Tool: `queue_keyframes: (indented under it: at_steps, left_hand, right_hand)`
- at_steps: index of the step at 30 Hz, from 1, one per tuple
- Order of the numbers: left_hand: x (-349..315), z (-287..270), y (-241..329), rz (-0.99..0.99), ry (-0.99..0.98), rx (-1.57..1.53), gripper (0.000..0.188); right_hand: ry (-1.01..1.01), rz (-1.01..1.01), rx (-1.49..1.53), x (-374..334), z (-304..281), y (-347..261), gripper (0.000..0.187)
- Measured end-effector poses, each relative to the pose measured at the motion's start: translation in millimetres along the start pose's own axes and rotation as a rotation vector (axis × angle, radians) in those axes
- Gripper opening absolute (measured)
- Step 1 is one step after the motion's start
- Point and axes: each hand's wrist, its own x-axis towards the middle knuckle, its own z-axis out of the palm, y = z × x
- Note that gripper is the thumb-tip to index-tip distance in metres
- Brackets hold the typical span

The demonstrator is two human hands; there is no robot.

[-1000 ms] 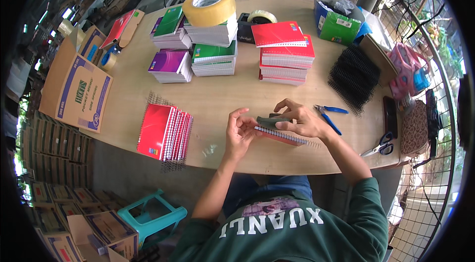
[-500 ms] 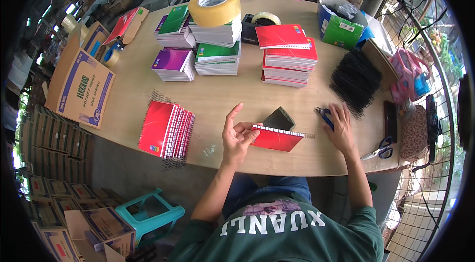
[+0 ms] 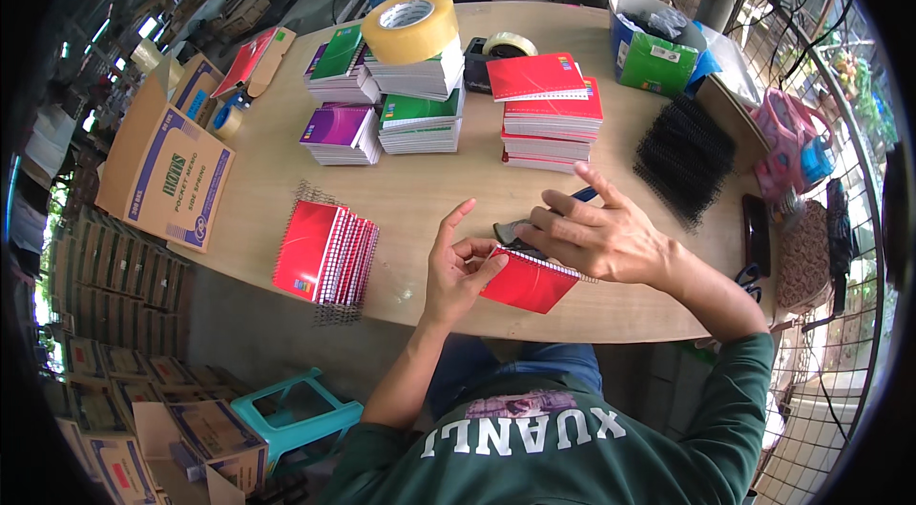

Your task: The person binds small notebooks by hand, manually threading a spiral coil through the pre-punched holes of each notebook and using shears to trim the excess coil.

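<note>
A small red spiral notebook (image 3: 530, 285) lies at the near edge of the wooden table (image 3: 420, 195). My left hand (image 3: 460, 262) pinches its left corner with thumb and fingers, the index finger raised. My right hand (image 3: 601, 238) rests over the notebook's top edge and holds blue-handled pliers (image 3: 583, 194). The dark jaws (image 3: 510, 233) of the pliers sit at the left end of the wire spiral, close to my left fingertips. Most of the tool is hidden under my right palm.
A row of red spiral notebooks (image 3: 326, 252) lies to the left. Stacks of notebooks (image 3: 549, 123) stand behind, one topped by a yellow tape roll (image 3: 412, 25). Black wire coils (image 3: 685, 157) and scissors (image 3: 750, 276) lie right. A cardboard box (image 3: 167, 166) sits left, a teal stool (image 3: 286, 414) below.
My right hand, which had reached right to the blue pliers on the table, has come back to the notebook with them. My left hand stayed at the notebook's left corner.
</note>
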Motion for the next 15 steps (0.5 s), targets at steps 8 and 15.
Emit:
queue_keyframes:
  at_steps: [8, 15]
  left_hand:
    - [-11, -3, -4, 0.091, 0.079, 0.141, 0.065]
    - [-38, -6, 19, 0.361, 0.345, 0.846, 0.010]
  right_hand:
    - [-0.206, 0.383, 0.563, 6, -4, -11, 0.038]
    - [0.128, 0.630, 0.512, -6, -5, -15, 0.036]
